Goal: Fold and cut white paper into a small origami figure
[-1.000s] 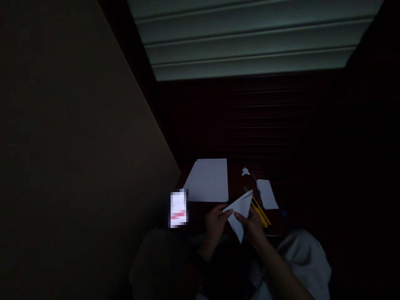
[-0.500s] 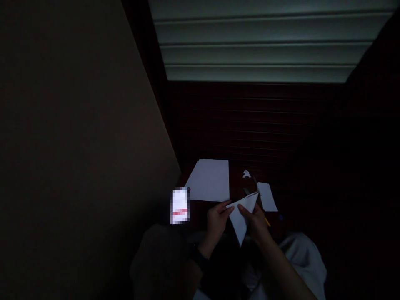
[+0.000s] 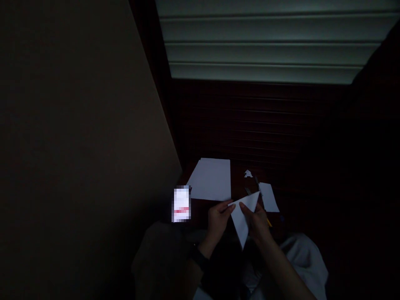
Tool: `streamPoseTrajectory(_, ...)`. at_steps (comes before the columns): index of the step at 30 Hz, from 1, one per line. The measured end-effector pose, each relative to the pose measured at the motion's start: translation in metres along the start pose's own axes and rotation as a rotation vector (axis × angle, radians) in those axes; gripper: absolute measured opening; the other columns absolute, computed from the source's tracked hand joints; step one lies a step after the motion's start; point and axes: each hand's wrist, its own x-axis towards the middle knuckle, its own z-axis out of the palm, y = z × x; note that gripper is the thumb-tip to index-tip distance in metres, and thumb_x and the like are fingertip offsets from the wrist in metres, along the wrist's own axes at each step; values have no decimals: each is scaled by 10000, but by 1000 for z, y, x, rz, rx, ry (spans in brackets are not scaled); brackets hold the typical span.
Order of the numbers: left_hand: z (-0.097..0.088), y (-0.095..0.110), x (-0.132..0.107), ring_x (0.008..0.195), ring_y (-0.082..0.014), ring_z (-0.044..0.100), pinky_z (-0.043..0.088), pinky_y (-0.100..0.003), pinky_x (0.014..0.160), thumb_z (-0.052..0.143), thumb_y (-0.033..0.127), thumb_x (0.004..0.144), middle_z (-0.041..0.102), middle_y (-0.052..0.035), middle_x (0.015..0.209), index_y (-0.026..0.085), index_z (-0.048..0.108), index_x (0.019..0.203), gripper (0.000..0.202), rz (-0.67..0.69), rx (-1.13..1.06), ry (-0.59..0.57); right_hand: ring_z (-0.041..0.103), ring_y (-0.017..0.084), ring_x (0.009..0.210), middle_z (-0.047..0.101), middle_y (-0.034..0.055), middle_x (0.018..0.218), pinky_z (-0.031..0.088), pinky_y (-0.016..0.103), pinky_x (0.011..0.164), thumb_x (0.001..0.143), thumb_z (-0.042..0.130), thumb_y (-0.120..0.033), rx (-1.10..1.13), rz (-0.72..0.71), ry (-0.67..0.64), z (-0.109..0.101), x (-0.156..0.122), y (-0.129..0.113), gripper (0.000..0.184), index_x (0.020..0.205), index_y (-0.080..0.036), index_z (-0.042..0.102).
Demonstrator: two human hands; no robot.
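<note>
Between my two hands is a folded sheet of white paper [image 3: 241, 223], shaped like a triangle with one point hanging down toward my lap. My left hand [image 3: 218, 216] pinches its left corner between thumb and fingers. With the thumb on the front face and the fingers behind, my right hand [image 3: 258, 218] grips the right side. The fingers behind the paper are partly hidden. Just past the paper's upper edge lie a dark pen-like stick [image 3: 256, 182] and a small thin object, too dark to name.
A stack of white paper [image 3: 211, 179] lies at the table's back left. A lit phone-like screen [image 3: 181, 204], blurred, is left of my hands. A small white paper cut-out [image 3: 248, 173] and a white paper piece [image 3: 269, 198] lie to the right. A yellow stick [image 3: 269, 222] shows beside my right hand.
The whole view has shifted slightly. The paper's upper edges, slightly apart before, now look closer together, and its lower point hangs a little lower. Both hands keep their hold.
</note>
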Motion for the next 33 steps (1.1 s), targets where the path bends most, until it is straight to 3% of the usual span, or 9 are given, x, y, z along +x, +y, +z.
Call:
streamPoseTrajectory(7, -1, -2, 1, 828, -238, 676, 543, -300, 708, 681, 367, 725, 719, -105, 922, 134, 700, 953, 326, 5, 9, -6, 667, 235, 675, 717, 58, 839, 528, 343, 599, 623, 786, -294, -31, -1, 24, 1, -1, -2, 417, 994, -190, 627)
streamPoseTrajectory(12, -1, 1, 0, 764, -226, 684, 545, -283, 650, 690, 386, 711, 728, -90, 866, 150, 670, 1055, 418, -13, 30, 1, 670, 234, 681, 719, 59, 850, 530, 347, 617, 611, 793, -291, -26, 0, 36, 2, -1, -2, 426, 993, -194, 631)
streamPoseTrajectory(19, -1, 2, 0, 860, -256, 671, 547, -326, 731, 684, 375, 713, 717, -108, 939, 143, 715, 942, 327, 11, 37, 4, 668, 246, 657, 721, 60, 817, 525, 355, 588, 593, 801, -296, -31, 8, 52, 4, 0, -2, 418, 963, -189, 638)
streamPoseTrajectory(25, -5, 4, -3, 820, -231, 680, 544, -310, 749, 686, 352, 711, 730, -69, 881, 176, 734, 886, 252, 59, 151, 77, 668, 258, 676, 721, 67, 823, 525, 365, 593, 595, 798, -315, -37, 17, -11, 5, 0, -4, 470, 1014, -183, 629)
streamPoseTrajectory(33, -18, 6, -20, 865, -244, 672, 540, -329, 792, 669, 357, 734, 726, -59, 913, 194, 734, 898, 240, 86, 225, 205, 632, 199, 629, 697, 32, 729, 494, 316, 605, 628, 782, -316, 7, 16, -112, 10, 10, -25, 282, 836, -163, 670)
